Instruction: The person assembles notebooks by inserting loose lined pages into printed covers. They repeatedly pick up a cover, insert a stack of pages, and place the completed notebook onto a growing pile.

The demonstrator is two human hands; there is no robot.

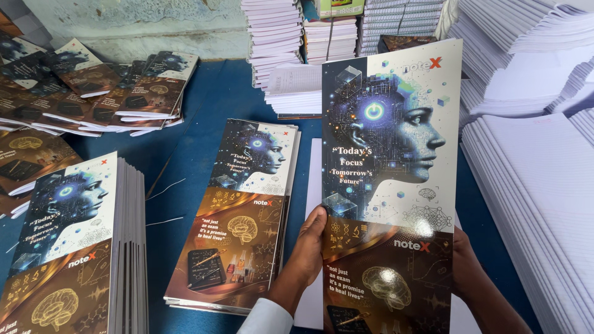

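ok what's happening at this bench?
A person holds a glossy printed cover sheet upright with both hands: left hand on its left edge, right hand on its right. Below lies a white sheet on the blue table. Cover stacks sit left, ruled paper piles right.
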